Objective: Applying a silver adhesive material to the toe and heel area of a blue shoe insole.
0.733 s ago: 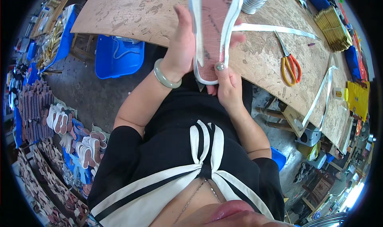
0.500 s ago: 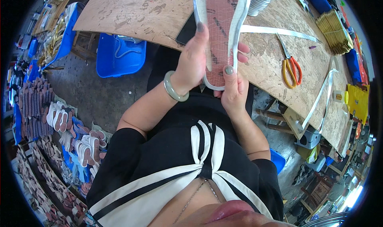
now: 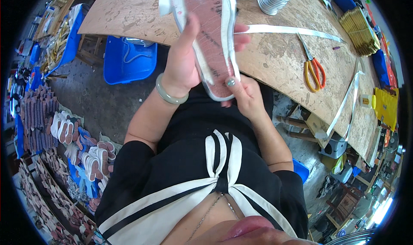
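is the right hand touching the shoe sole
Touching. The head view shows the right hand with its thumb on the upper face of the shoe sole.

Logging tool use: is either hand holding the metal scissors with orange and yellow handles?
No, the scissors lie on the brown wooden tabletop, untouched.

Head view: wide fisheye, left unit of a side-by-side pair worn on the person's head. Upright, unmirrored. Faces steeply down along the body. Nearest: wearer's lower face [image 3: 262,235] at the bottom rim, then black top [image 3: 180,167], large and close. Left hand [image 3: 183,62] and right hand [image 3: 247,96] farther off, upper centre, around the near edge of the desk [image 3: 129,17]. Desk runs up out of view; its near edge bows round toward the right. Floor [image 3: 112,109] lies deeper, past the desk's left corner. Black rim in all corners.
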Demonstrator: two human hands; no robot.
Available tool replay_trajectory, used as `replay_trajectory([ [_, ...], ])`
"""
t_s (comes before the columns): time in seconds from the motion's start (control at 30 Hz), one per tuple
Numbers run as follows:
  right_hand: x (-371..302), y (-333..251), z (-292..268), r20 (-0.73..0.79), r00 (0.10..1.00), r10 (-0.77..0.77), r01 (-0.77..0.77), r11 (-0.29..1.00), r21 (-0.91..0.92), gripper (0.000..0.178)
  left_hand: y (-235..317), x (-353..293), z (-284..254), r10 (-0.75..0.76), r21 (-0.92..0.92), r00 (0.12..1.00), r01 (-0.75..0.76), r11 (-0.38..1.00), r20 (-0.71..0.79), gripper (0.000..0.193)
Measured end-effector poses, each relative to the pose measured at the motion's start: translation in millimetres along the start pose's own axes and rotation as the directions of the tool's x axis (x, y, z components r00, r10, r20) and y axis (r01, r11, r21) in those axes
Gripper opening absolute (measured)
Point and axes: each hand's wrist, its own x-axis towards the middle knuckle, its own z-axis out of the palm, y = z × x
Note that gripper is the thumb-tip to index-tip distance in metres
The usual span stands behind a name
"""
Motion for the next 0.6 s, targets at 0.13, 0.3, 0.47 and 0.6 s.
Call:
replay_trajectory([
  [0.13, 8.8, -2.4, -18.7, 0.069, 0.965, -0.252, 0.258, 0.961, -0.096, 0.038, -3.2, 0.7, 11.5, -0.089, 0.012, 0.991, 0.091, 0.996, -0.096, 0.058],
  [0.3, 15.0, -2.8, -13.8, -0.08, 0.978, -0.193, 0.188, 0.98, -0.067, 0.038, -11.4, 4.7, 8.2, -0.037, -0.036, 0.997, 0.035, 0.999, -0.061, 0.051],
  [0.47, 15.1, 11.6, -9.7, -0.101, 0.977, -0.188, 0.196, 0.978, 0.072, 0.035, -16.0, 1.9, 4.8, -0.105, -0.168, 0.988, 0.084, 0.982, -0.116, 0.048],
  [0.6, 16.7, -4.5, -1.6, 0.228, 0.974, 0.009, -0.107, 0.901, 0.421, 0.037, -15.0, -2.9, -6.2, 0.099, -0.058, 0.985, -0.108, 0.992, -0.14, 0.054],
])
